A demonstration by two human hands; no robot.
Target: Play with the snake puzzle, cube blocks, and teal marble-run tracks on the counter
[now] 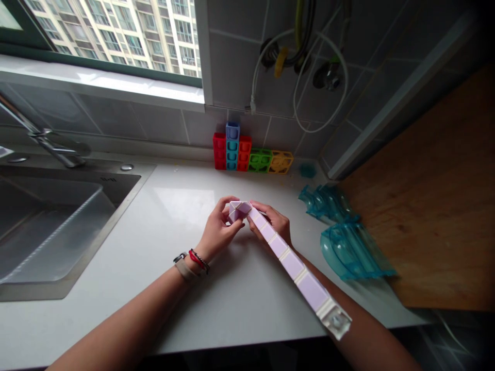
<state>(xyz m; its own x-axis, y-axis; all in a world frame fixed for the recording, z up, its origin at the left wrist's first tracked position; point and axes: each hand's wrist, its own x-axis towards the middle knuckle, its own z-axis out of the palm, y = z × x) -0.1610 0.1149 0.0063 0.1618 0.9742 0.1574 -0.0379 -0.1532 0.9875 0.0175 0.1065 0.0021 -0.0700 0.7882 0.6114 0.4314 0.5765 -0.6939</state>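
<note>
A pale purple and white snake puzzle (293, 264) is held up over the white countertop. Its far end is folded into a small angular cluster, while a long straight run of segments slants down toward me and ends in an open white piece above my right forearm. My left hand (221, 226) grips the folded end between thumb and fingers. Close by on the right, my right hand (274, 221) is closed around the start of the straight run, its fingers partly hidden behind the puzzle.
A steel sink (127, 188) with a clear plastic bin (77, 232) and a faucet (58, 147) is on the left. Colourful plastic blocks (232, 154) stand against the tiled wall. Translucent teal plastic parts (353, 250) lie at right beside a wooden board (436, 206). Cables hang above.
</note>
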